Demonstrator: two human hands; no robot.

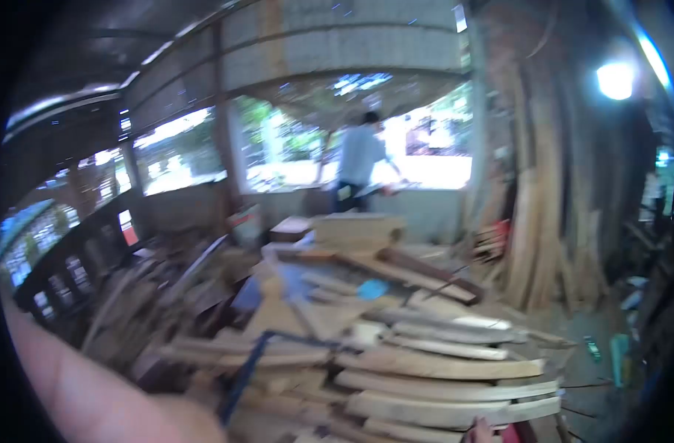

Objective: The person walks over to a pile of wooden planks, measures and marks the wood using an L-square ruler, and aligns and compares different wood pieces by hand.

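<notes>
Very close to the camera at the lower left is my left hand (108,391), large and smeared by motion, its fingers not distinguishable. Beside it, a dark blue angled bar (245,376) crosses the wood; contact between them is unclear. At the bottom edge, a small part of my right hand (483,431) shows next to a red object (520,433), and its grip is hidden. Curved pale wooden pieces (440,365) lie stacked just beyond it. A light blue round item (372,289) rests farther back on the pile.
A person (358,159) in a light shirt stands by the open window at the back. Tall boards (540,221) lean at the right. Scrap wood (152,295) is heaped at the left. A wooden block (358,230) sits behind the pile. A bright lamp (615,80) shines upper right.
</notes>
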